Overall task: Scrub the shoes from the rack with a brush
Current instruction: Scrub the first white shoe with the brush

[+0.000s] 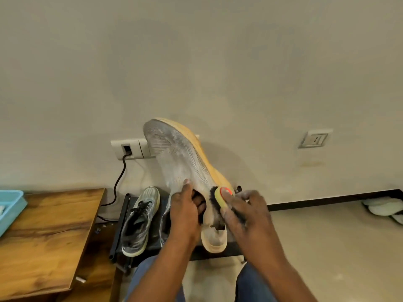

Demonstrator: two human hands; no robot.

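Above a low black rack (122,216) holding one grey sneaker (139,221), the left hand (185,212) grips one white shoe (183,162) by its collar, toe pointing up and away. Just right, the right hand (246,214) grips one brush (220,199), bristles against the heel side.

Blue tray (11,209) cut by left edge; brush (222,200) mostly hidden under right hand (246,216).

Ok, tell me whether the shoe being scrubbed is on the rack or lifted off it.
Lifted off. The left hand holds the white shoe toe-up in front of the wall, above the rack.
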